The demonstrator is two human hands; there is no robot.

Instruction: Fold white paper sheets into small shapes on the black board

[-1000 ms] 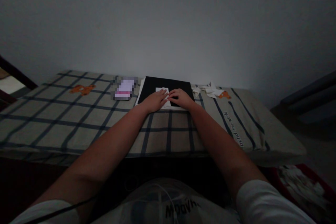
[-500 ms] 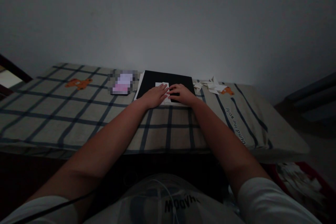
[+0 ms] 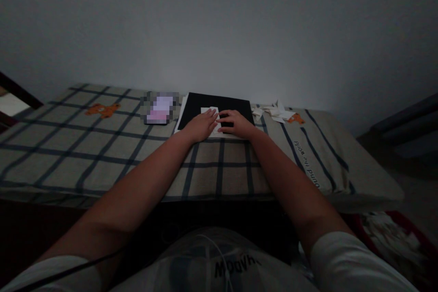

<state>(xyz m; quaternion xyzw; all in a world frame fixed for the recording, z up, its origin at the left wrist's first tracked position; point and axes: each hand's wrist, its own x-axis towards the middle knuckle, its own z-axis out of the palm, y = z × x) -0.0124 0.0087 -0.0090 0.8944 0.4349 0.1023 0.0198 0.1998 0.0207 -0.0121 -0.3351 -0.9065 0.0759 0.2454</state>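
Observation:
A small piece of white paper (image 3: 215,111) lies on a flat black board or folder (image 3: 219,100), partly covered by my fingers. My left hand (image 3: 202,126) rests flat over the paper's left side with its fingers stretched out. From the right, my right hand (image 3: 237,124) reaches in with fingers spread, its fingertips touching the paper's right edge. Under the black board, white sheets (image 3: 180,114) show along the left and front edges.
A phone (image 3: 160,108) with a lit, blurred screen lies left of the board. Several folded paper pieces (image 3: 275,112) are heaped on the right. A checked cloth (image 3: 219,159) covers the table, which meets a wall behind. A red container (image 3: 393,232) with pale scraps stands below right.
Both hands and the paper have shifted very slightly to the left. Otherwise the arrangement is the same.

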